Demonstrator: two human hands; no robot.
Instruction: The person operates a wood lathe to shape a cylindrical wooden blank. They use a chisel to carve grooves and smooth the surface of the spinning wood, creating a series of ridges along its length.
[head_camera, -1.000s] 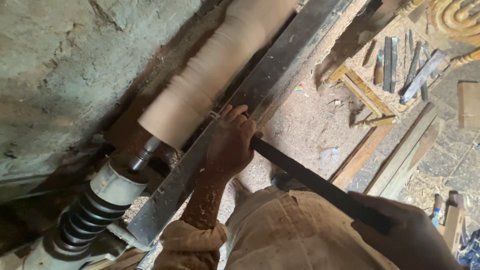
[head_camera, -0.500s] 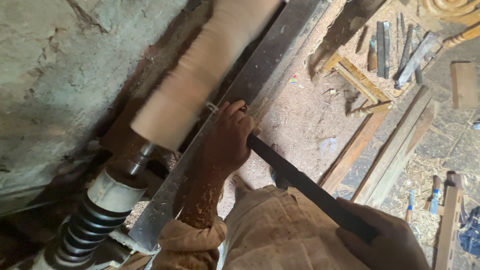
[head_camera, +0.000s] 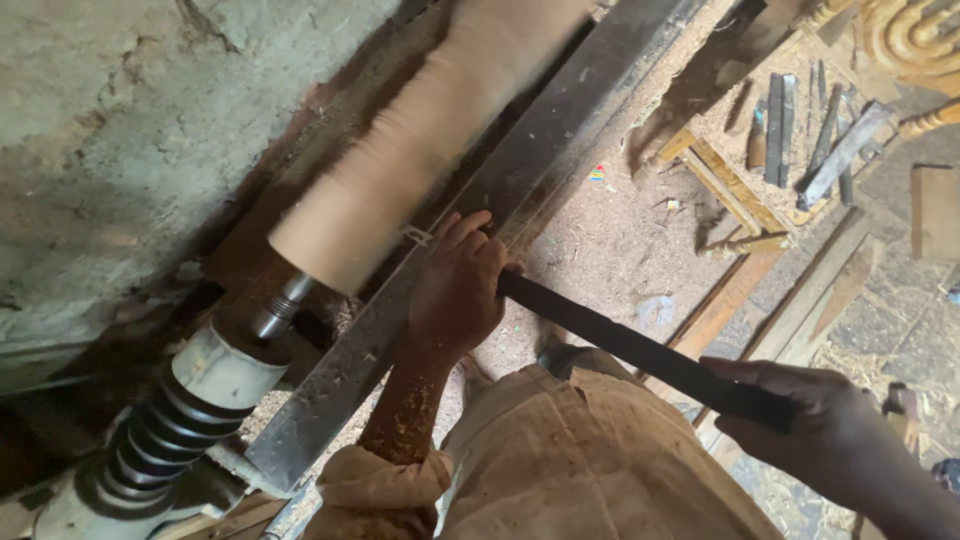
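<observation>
While the right hand (head_camera: 800, 415) clamps the handle end of the long dark chisel (head_camera: 640, 350), the left hand (head_camera: 455, 290) grips it on the steel rest bar (head_camera: 400, 330), against the spinning wooden cylinder (head_camera: 420, 150). Tipped too steeply, the edge could catch and kick back.

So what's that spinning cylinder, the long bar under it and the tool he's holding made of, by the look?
Cylinder: pale bare wood, seemingly unfinished, with shavings below. Bar: looks like steel, grey, scuffed and dusty. Tool: dark, flat, probably metal, held by the left hand and right hand; its tip is hidden.
</observation>
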